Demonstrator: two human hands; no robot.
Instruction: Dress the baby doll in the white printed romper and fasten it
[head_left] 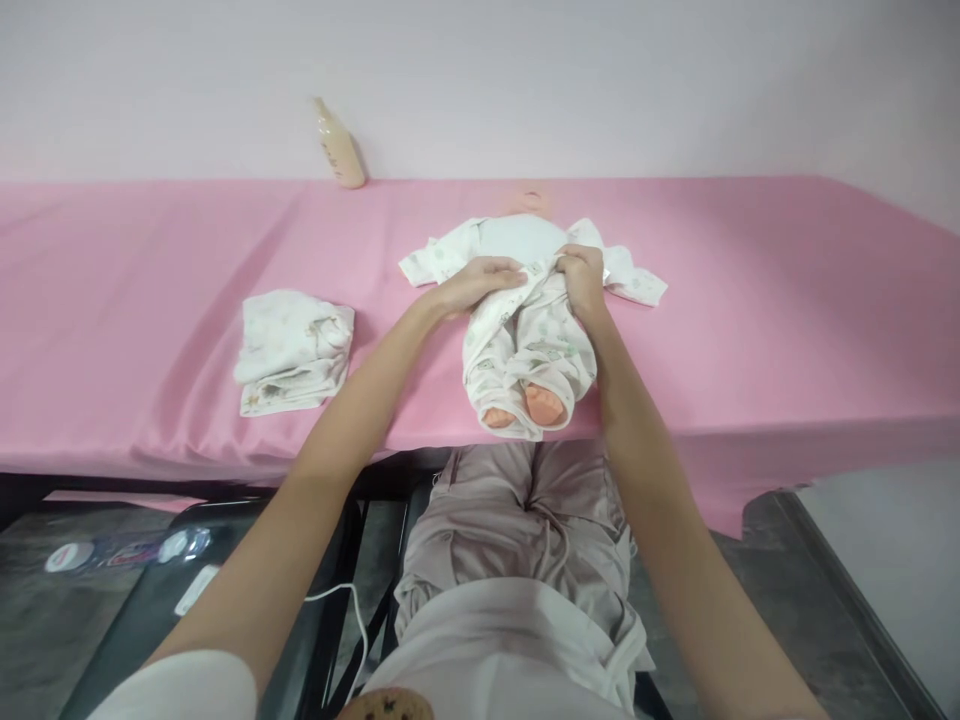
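A baby doll lies on its back with its feet (544, 405) towards me and its head (530, 202) at the far side. It wears a white top (521, 238) with its sleeves spread out sideways. White patterned baby trousers (551, 330) cover its legs, both feet showing at the leg openings. My left hand (486, 281) holds the waist of the trousers on the left, fingers close together. On the other side, my right hand (581, 275) is closed around the waistband, bunching the cloth. The doll's hands are hidden.
A pink cloth (757, 330) covers the table. Folded white baby clothes (294, 352) lie left of my left forearm. A pump bottle (341, 150) stands by the wall. Below the table edge, a dark chair (247, 640) holds a plastic bottle (131, 550) and a white cable (358, 610).
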